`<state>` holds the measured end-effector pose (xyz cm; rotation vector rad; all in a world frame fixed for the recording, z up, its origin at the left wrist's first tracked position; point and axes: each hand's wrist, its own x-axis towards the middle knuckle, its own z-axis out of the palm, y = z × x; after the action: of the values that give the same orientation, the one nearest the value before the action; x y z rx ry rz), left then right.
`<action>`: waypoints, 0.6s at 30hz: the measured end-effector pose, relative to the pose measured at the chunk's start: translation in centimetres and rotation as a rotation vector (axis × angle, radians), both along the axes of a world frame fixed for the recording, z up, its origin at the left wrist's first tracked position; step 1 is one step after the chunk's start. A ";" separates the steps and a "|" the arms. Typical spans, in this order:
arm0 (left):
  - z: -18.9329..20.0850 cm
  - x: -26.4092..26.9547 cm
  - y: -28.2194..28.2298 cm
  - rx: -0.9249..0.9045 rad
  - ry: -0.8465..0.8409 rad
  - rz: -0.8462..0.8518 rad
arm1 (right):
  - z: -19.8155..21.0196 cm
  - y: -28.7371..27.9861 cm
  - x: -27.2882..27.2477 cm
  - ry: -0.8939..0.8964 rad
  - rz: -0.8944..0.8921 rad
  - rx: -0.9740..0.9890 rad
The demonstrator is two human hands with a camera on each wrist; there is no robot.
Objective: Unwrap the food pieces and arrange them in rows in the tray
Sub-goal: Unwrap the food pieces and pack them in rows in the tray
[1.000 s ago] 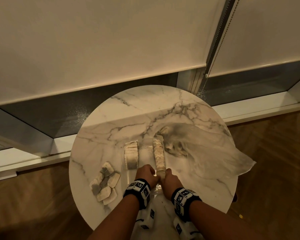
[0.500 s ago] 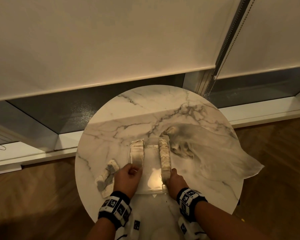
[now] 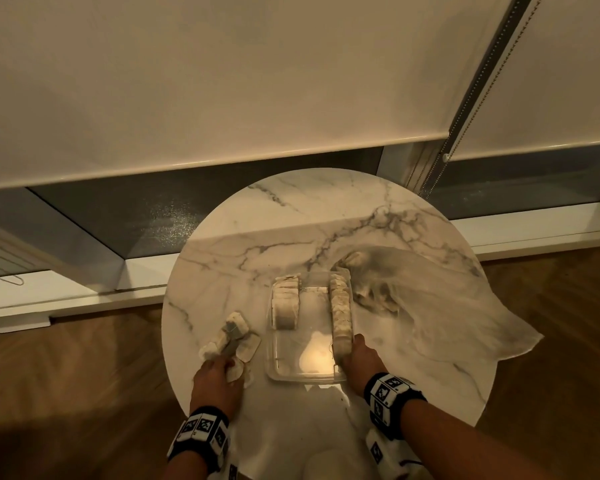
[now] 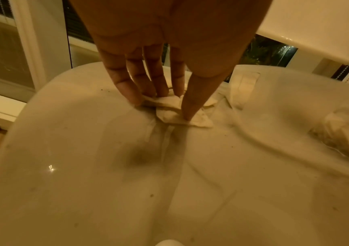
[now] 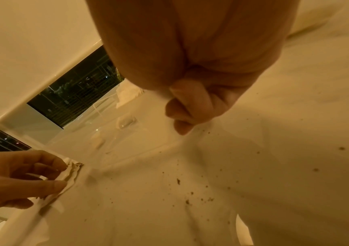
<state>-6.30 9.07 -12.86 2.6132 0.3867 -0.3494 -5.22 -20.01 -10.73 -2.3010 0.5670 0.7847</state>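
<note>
A clear plastic tray (image 3: 305, 375) sits mid-table with two rows of pale pieces, a short left row (image 3: 285, 306) and a longer right row (image 3: 341, 310). Loose wrapped pieces (image 3: 238, 336) lie in a pile left of the tray. My left hand (image 3: 222, 368) is at the pile's near end; in the left wrist view its fingers and thumb (image 4: 169, 106) pinch a pale piece (image 4: 199, 122) lying on the table. My right hand (image 3: 352, 355) is at the tray's near right corner, fingers curled (image 5: 182, 116) at the clear rim (image 5: 127, 143).
The round marble table (image 3: 326, 209) stands against a window sill with blinds down. A crumpled clear plastic bag (image 3: 430, 306) spreads over its right side and overhangs the edge. Dark crumbs (image 5: 190, 193) dot the near surface. Wooden floor surrounds the table.
My left hand left the tray's middle and moved left to the pile of loose pieces, where it now pinches one. The right hand stayed at the tray's right corner.
</note>
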 end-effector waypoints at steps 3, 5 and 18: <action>0.0 0.3 -0.1 0.015 0.011 -0.014 | 0.2 0.0 0.1 0.006 -0.007 0.005; 0.0 0.4 0.0 0.037 0.020 -0.034 | 0.3 0.1 0.1 0.012 -0.004 0.004; -0.4 -0.1 0.0 0.010 0.042 -0.050 | 0.5 0.1 0.1 0.014 0.015 -0.028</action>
<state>-6.36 9.06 -13.28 2.6322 0.3390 -0.4211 -5.14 -19.93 -10.26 -2.3299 0.5710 0.8052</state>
